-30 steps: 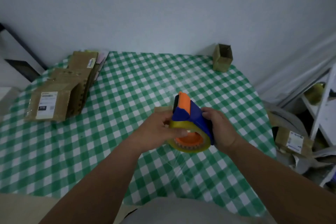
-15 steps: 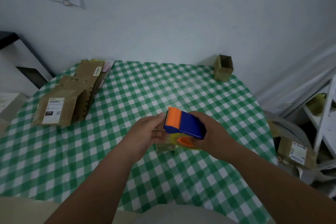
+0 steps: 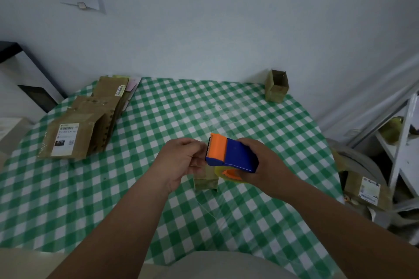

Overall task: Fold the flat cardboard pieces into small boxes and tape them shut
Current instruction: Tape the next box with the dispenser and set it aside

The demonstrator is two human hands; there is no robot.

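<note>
Looks like a small home packing corner: round table (image 3: 68,199) in green checked cloth against a bare wall, labelled flat cardboard pieces (image 3: 74,136) stacked at its left edge, parcels (image 3: 362,190) heaped beside its right.

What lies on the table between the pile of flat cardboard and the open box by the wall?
Only bare checked tablecloth between the cardboard pile and open box, in the head view.

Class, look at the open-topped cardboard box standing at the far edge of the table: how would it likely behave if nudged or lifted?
The small open box looks empty and thin-walled, so it is probably light and would slide or tip easily. Its top is open, so its walls would likely flex under a squeeze. The glossy checked tablecloth may let it slip.
</note>
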